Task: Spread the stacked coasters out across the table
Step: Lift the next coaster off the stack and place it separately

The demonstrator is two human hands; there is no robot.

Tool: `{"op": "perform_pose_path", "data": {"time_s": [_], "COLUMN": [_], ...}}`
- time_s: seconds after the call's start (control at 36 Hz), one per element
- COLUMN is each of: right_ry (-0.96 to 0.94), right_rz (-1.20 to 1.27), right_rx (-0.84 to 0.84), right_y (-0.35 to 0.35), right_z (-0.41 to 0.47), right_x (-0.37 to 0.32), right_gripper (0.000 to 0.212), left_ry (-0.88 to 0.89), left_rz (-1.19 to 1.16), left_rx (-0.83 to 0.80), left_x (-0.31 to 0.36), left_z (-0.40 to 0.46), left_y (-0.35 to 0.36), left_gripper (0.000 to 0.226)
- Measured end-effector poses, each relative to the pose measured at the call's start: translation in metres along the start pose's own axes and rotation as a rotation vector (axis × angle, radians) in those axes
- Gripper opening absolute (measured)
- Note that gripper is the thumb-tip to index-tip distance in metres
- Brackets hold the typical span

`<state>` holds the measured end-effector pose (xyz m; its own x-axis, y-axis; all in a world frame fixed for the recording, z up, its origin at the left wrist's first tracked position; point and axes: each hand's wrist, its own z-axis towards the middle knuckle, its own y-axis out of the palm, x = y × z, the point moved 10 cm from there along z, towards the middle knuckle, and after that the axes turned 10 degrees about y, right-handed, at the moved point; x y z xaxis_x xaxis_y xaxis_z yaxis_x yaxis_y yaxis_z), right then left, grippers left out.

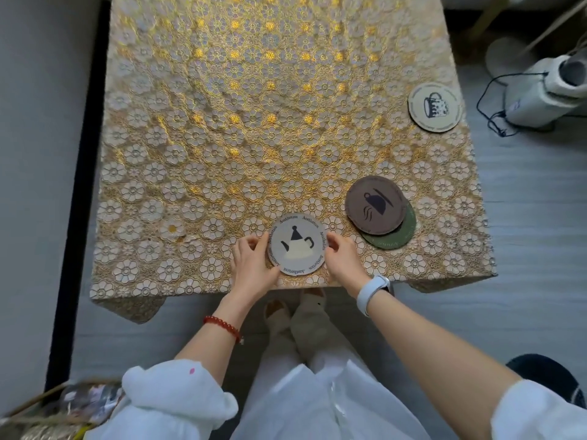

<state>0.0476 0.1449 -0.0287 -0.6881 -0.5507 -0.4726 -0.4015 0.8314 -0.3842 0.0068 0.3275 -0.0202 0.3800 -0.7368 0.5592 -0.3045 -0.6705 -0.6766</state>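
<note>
coasters on table, mid-spread

pale teapot coaster flat on gold floral tablecloth, near the front edge, centre. flanked by left hand and right hand, fingertips touching its rim on either side, loosely curled, pinching the coaster between them. brown cup coaster to the right, overlapping green coaster beneath. cream mug coaster well apart, at far right edge. red bead bracelet on left wrist, white watch on right.

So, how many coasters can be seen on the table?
4: teapot coaster between both hands, brown coaster overlapping green coaster, mug coaster far right. More may hide underneath.
</note>
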Motion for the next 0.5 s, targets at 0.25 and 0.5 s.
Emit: {"op": "perform_pose_path", "data": {"time_s": [0.25,0.5], "right_ry": [-0.013,-0.045], "right_rz": [0.025,-0.026], "right_rx": [0.007,0.015], "right_y": [0.0012,-0.0002], "right_z": [-0.0055,-0.0086], "right_x": [-0.0004,-0.003], "right_gripper": [0.036,0.039], "left_ry": [0.066,0.094], "left_rz": [0.118,0.194], "left_rx": [-0.01,0.013], "left_x": [0.0033,0.006], "left_z": [-0.0013,-0.0041], "left_y": [0.0001,-0.0017], "left_gripper": [0.087,0.085]}}
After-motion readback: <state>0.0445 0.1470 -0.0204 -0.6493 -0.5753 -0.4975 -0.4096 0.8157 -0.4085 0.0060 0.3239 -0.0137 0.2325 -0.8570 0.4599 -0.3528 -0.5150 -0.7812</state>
